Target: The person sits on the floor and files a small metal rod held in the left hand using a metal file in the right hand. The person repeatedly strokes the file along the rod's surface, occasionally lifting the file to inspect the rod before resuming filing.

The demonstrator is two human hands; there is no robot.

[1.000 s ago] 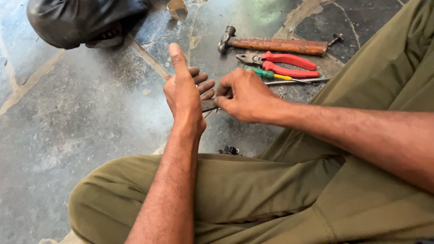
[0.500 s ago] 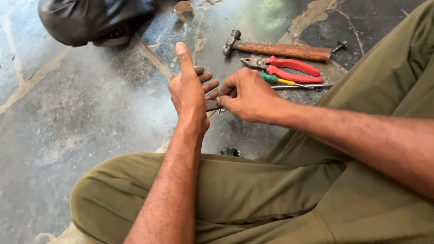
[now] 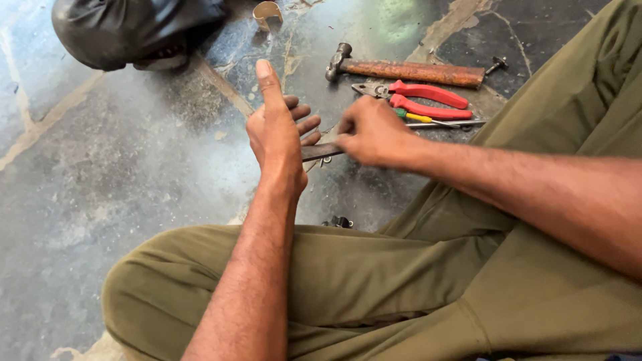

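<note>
No packages, labels, signs or screens anywhere in view.

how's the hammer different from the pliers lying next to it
The hammer has a single brown, rusty-looking handle and a dark metal head; the pliers have two red grips and pointed grey jaws. The hammer is longer and lies farther from the hands. Both lie untouched on the stone floor.
</note>
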